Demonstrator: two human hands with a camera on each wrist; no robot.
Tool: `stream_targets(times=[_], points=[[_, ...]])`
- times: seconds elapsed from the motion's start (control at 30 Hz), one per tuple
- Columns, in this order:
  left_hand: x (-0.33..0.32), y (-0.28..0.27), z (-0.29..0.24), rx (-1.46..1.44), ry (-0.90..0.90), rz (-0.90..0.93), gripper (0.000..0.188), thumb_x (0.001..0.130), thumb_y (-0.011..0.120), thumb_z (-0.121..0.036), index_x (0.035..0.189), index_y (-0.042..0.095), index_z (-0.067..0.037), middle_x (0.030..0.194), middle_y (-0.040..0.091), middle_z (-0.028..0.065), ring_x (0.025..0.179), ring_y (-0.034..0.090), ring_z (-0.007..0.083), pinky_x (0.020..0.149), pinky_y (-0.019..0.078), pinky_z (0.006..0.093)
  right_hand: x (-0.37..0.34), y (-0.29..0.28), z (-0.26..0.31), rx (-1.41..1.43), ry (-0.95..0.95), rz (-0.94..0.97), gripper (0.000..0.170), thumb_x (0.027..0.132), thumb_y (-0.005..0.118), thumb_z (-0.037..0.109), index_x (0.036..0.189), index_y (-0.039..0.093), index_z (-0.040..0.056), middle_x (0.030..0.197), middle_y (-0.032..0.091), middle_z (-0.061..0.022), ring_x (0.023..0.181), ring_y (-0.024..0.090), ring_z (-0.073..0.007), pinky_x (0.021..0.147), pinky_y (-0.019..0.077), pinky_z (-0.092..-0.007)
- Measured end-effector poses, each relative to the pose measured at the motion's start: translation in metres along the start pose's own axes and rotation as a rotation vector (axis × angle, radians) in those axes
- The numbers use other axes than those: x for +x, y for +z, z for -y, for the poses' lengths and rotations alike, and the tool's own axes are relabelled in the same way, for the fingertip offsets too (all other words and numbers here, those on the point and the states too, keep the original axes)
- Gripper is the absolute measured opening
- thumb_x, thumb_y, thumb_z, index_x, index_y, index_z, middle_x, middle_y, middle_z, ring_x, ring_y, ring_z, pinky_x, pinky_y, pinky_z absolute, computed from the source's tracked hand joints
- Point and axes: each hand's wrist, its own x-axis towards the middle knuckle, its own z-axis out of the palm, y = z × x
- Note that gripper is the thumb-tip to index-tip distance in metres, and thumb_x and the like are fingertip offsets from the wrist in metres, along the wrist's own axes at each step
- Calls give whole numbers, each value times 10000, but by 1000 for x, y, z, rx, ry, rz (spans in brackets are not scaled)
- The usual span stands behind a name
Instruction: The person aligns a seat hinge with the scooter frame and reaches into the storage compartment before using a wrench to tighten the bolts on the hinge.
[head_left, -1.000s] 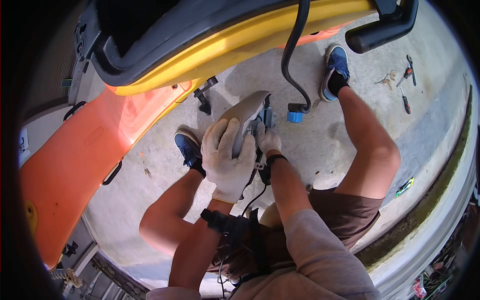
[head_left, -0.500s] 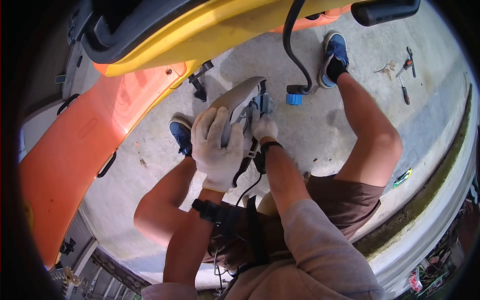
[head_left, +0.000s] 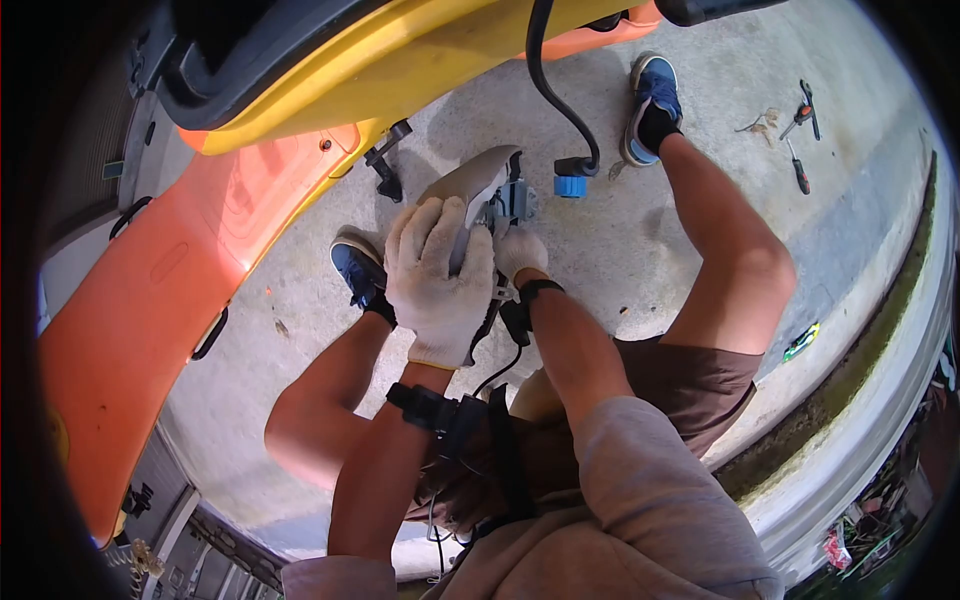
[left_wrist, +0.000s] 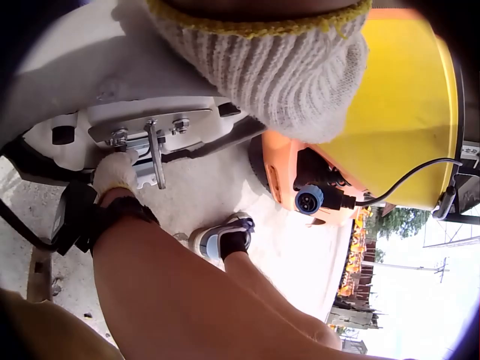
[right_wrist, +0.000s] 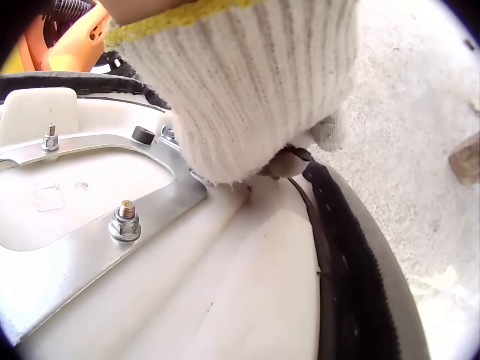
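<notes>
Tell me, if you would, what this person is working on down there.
A gloved person holds a curved grey piece beside a yellow-and-orange machine. The left hand is curled over its grey outer side; the right hand is at its underside, near a metal bracket with bolts, the fingers mostly hidden. A screwdriver lies on the concrete off to the right.

My left hand is crossing the upper view, gloved; beneath the grey shell, my gloved right hand is reaching beside a metal bracket; a blue connector is hanging nearby.
</notes>
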Motion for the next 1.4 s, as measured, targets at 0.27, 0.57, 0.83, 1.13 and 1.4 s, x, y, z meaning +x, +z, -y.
stream_targets(times=[0.27,0.57,0.83,1.13,1.4], points=[[-10,-1,7,38,71,-17,305,769,780,-159,1068,754,-104,1136,687,61,1127,639,301,953,516,414,-10,-19,7,-87,-147,70,499,1027,332,331,1106,682,-16,1138,693,-252,1088,664,-415,931,531,-520],[-10,-6,-2,-27,83,40,317,760,758,-53,1077,756,-56,1147,699,110,1119,646,297,990,510,383,3,-39,0,11,-347,219,296,927,528,202,984,713,-22,931,725,-259,936,712,-415,763,574,-499],[-8,-18,21,-87,3,85,333,803,750,-76,1133,743,-33,1213,676,124,1143,636,279,1026,493,379,-15,-47,9,-339,-430,136,325,928,522,238,949,750,8,1021,731,-228,974,718,-372,848,578,-472],[-4,-14,14,-106,-19,36,307,753,789,-107,1053,760,-50,1157,681,111,1115,644,295,993,509,389,-21,-20,-10,227,23,-142,337,902,531,214,1013,683,-66,1047,706,-277,982,698,-411,888,561,-473],[8,-12,2,-42,-125,97,350,770,742,-216,1087,750,-69,1178,688,98,1141,628,289,1022,492,386,-88,-72,-2,895,78,362,449,941,525,461,1128,704,94,982,738,-77,863,633,-214,726,435,-355]])
